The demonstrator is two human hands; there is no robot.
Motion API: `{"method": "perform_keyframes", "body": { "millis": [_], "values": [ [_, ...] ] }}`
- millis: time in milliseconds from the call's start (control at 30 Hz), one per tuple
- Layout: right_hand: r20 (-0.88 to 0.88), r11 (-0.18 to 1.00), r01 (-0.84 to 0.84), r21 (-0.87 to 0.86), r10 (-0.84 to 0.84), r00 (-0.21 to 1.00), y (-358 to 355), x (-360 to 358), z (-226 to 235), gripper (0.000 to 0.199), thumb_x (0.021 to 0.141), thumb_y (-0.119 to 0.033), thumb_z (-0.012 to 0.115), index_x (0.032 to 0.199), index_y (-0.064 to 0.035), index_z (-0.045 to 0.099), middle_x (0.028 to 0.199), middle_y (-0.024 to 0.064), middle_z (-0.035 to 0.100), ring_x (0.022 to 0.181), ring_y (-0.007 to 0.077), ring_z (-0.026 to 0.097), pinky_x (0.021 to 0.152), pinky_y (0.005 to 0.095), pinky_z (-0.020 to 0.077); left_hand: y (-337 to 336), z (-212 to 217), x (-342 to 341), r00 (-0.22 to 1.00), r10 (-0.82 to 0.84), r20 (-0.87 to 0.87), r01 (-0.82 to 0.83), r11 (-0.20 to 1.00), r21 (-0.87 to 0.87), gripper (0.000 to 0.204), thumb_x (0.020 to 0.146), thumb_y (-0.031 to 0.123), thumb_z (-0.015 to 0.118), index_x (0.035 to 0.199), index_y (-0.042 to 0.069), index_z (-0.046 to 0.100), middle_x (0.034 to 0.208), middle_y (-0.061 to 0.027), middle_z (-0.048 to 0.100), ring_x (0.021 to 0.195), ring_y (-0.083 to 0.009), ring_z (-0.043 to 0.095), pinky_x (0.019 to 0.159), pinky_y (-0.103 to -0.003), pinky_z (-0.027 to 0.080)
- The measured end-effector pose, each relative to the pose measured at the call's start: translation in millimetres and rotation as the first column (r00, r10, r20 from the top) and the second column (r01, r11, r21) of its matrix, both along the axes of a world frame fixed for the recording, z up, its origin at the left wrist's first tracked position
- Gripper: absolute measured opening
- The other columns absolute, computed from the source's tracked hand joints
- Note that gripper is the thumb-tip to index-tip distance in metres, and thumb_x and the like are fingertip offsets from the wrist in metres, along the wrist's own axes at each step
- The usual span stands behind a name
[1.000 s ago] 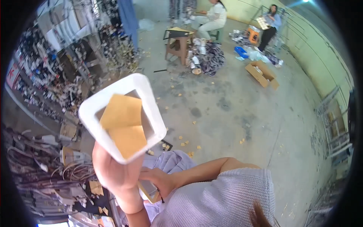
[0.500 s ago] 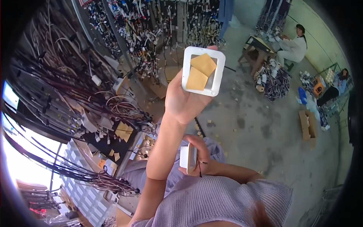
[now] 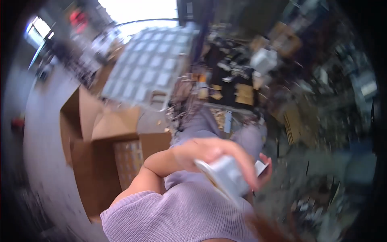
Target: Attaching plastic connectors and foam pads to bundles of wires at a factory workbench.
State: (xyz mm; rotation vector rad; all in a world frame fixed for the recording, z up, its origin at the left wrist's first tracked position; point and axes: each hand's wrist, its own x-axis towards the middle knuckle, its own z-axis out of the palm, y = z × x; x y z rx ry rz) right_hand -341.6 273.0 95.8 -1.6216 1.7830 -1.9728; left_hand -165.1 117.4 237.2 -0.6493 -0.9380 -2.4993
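Note:
My left hand (image 3: 203, 150) reaches across in front of my body, blurred by motion. Its fingers are wrapped round a white square plastic housing (image 3: 230, 177), which is tilted with one thin edge toward the lower left. Just to the right and partly behind it, my right hand (image 3: 268, 162) shows only some fingers. These are closed on another white piece (image 3: 260, 166), mostly hidden by the left hand and its housing. Whether the two white pieces touch, I cannot tell.
An open cardboard box (image 3: 96, 173) with rows of small pale items inside stands at my left. Beyond it lies a large grey compartmented tray (image 3: 141, 60). A black work surface (image 3: 225, 72) ahead bears yellow pieces and parts. Blurred clutter fills the right.
The view has swung left, bringing the cardboard box and tray into the middle. My left hand has come down close to my body, its housing turned so the yellow squares are out of sight.

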Motion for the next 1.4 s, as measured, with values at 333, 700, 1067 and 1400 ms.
{"method": "perform_keyframes", "body": {
  "millis": [333,700,1067,1400],
  "values": [
    [-0.024,0.804,-0.559,0.201,0.575,0.818,-51.1,28.0,9.7,0.095,0.072,-0.038,0.077,0.138,0.0059,0.026,0.124,0.0219,0.048,0.109,0.0275,0.05,0.092,0.0368,0.0415,-80.2,-106.0,226.2,0.057,0.854,0.517,-0.964,-0.087,0.251,0.037,0.099,0.033,0.043,0.126,0.009,0.05,0.119,-0.0102,0.057,0.102,-0.0214,0.058,0.081,-0.033,0.049],
    [0.945,0.148,-0.94,-0.306,0.168,-0.281,-135.0,74.1,32.0,0.094,0.081,-0.056,0.061,0.14,0.0091,0.027,0.122,0.0218,0.054,0.05,0.0019,0.039,0.041,0.0151,0.0298,-293.8,-168.7,373.9,-0.615,0.376,-0.693,0.572,-0.393,-0.72,0.043,0.081,0.026,0.067,0.115,0.003,0.056,0.104,-0.0188,0.061,0.1,-0.0374,0.055,0.088,-0.046,0.042],
    [0.916,0.244,-0.97,0.003,0.389,0.101,-153.8,92.8,32.0,0.088,0.082,-0.059,0.057,0.137,0.0062,0.035,0.112,0.0108,0.06,0.049,-0.0025,0.035,0.039,0.0133,0.0242,-136.1,-140.1,199.9,-0.728,0.685,-0.034,-0.352,-0.416,-0.839,0.034,0.081,0.002,0.055,0.114,0.001,0.057,0.11,-0.0115,0.058,0.099,-0.0195,0.057,0.082,-0.027,0.046],
    [0.845,0.205,-0.96,0.189,0.464,0.266,-133.2,91.0,17.8,0.079,0.081,-0.056,0.056,0.136,-0.0003,0.041,0.109,0.0056,0.062,0.065,0.0003,0.043,0.05,0.0158,0.0277,-86.2,-185.5,187.6,-0.372,0.719,-0.587,0.465,-0.402,-0.788,0.071,0.07,0.005,0.072,0.135,0.014,0.044,0.139,-0.0091,0.042,0.129,-0.0311,0.039,0.104,-0.045,0.034]
  ]
}}
